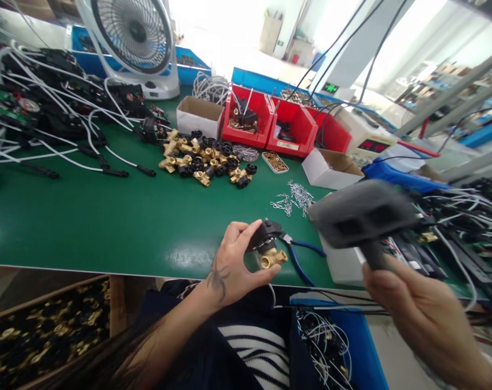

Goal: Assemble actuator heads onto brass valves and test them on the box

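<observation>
My left hand (240,260) grips a brass valve (273,257) topped by a black plastic housing. Thumb and fingers span it near the table's front edge, with a white cable hanging below. In my right hand (416,303) is a dark grey mallet-shaped tool (363,211), held by its thin handle above the right side of the table. Its blocky head is blurred and shows two dark rectangular recesses. Blue-handled pliers (300,252) lie just right of the valve. Beyond them rests a loose heap of metal clips (297,196).
Brass fittings with black caps (205,157) are piled mid-table. Behind stand red bins (290,127), a white carton (199,116) and a fan (134,43). Cabled black units (54,103) crowd the left. Below are a wooden crate (118,309) and a blue bin (362,346).
</observation>
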Action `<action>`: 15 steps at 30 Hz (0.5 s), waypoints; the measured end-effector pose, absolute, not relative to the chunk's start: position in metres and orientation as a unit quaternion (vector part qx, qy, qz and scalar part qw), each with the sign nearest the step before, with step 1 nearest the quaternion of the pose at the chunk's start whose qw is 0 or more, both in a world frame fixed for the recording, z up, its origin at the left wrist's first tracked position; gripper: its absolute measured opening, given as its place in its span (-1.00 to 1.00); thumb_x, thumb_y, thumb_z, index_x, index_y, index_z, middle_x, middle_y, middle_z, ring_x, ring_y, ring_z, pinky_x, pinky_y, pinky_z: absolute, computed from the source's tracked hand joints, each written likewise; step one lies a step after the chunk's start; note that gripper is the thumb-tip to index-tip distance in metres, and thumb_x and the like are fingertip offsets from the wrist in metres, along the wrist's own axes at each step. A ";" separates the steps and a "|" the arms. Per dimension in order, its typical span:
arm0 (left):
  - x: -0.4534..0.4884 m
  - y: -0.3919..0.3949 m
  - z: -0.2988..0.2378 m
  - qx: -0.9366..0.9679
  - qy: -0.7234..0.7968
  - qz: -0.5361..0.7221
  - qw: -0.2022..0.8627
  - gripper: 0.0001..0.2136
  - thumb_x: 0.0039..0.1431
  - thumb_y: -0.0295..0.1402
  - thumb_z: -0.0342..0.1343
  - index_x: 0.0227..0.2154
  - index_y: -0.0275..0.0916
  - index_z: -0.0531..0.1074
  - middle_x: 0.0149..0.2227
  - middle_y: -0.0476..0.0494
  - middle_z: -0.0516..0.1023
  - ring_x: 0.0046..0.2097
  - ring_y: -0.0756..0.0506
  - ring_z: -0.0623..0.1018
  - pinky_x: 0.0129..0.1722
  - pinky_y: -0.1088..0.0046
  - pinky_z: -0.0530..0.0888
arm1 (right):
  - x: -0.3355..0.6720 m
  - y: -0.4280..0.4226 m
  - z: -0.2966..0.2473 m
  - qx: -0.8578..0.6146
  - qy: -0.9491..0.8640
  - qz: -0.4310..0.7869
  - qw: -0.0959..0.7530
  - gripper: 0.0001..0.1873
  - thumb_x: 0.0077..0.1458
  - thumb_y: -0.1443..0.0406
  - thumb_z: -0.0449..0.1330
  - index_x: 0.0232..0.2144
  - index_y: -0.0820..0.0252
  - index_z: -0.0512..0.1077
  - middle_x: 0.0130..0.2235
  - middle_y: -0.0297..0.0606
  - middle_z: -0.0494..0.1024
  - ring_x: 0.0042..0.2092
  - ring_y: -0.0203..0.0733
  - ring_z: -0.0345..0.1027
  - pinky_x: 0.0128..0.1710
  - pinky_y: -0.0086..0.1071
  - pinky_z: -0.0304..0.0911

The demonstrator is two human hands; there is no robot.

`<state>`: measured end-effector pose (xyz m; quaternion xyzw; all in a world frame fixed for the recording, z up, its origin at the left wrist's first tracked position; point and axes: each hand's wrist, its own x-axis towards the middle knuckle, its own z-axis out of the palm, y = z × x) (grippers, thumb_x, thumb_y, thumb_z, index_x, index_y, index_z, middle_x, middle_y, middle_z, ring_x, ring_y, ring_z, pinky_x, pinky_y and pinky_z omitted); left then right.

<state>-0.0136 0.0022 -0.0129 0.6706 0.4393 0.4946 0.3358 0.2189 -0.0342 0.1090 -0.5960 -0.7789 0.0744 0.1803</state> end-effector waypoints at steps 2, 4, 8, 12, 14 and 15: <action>-0.014 0.002 -0.013 0.672 0.439 0.490 0.340 -0.32 -0.01 -0.24 0.31 0.19 -0.19 0.23 -0.02 -0.22 0.30 0.02 -0.20 0.42 0.01 0.11 0.52 | 0.220 -0.036 0.110 -0.606 -0.763 0.077 0.213 -0.44 0.35 -0.09 -0.20 -0.55 0.04 0.22 -0.68 -0.36 0.25 -0.67 -0.22 0.15 -0.67 -0.35 0.08; -0.014 0.002 -0.013 0.672 0.438 0.493 0.336 -0.32 -0.01 -0.25 0.31 0.19 -0.20 0.23 -0.02 -0.22 0.31 0.01 -0.19 0.42 0.01 0.12 0.52 | 0.219 -0.035 0.107 -0.601 -0.775 0.086 0.177 -0.43 0.33 -0.12 -0.19 -0.55 0.05 0.23 -0.68 -0.36 0.27 -0.68 -0.22 0.16 -0.67 -0.35 0.07; -0.014 0.003 -0.013 0.671 0.438 0.500 0.328 -0.33 -0.01 -0.26 0.31 0.18 -0.21 0.24 -0.04 -0.21 0.31 -0.01 -0.18 0.43 -0.01 0.14 0.53 | 0.218 -0.033 0.104 -0.591 -0.796 0.087 0.101 -0.40 0.26 -0.18 -0.09 -0.56 0.09 0.28 -0.70 -0.38 0.29 -0.68 -0.23 0.19 -0.67 -0.38 0.05; -0.014 0.003 -0.011 0.674 0.438 0.491 0.336 -0.32 -0.02 -0.24 0.32 0.18 -0.19 0.24 -0.03 -0.21 0.31 0.00 -0.20 0.43 -0.01 0.13 0.53 | 0.218 -0.035 0.112 -0.622 -0.751 0.066 0.210 -0.41 0.33 -0.11 -0.17 -0.57 0.07 0.26 -0.68 -0.33 0.29 -0.66 -0.22 0.17 -0.66 -0.36 0.09; -0.014 0.003 -0.011 0.674 0.436 0.493 0.336 -0.33 -0.02 -0.25 0.31 0.18 -0.19 0.24 -0.03 -0.21 0.31 0.00 -0.19 0.43 -0.01 0.13 0.53 | 0.216 -0.034 0.109 -0.614 -0.762 0.060 0.198 -0.40 0.32 -0.13 -0.18 -0.58 0.06 0.22 -0.70 -0.33 0.27 -0.68 -0.22 0.14 -0.68 -0.35 0.04; -0.013 0.003 -0.011 0.673 0.436 0.495 0.335 -0.33 -0.01 -0.25 0.31 0.18 -0.20 0.24 -0.04 -0.21 0.31 0.00 -0.19 0.43 -0.01 0.14 0.53 | 0.214 -0.033 0.107 -0.602 -0.779 0.061 0.166 -0.40 0.31 -0.15 -0.17 -0.59 0.07 0.22 -0.72 -0.35 0.25 -0.70 -0.23 0.12 -0.69 -0.36 0.00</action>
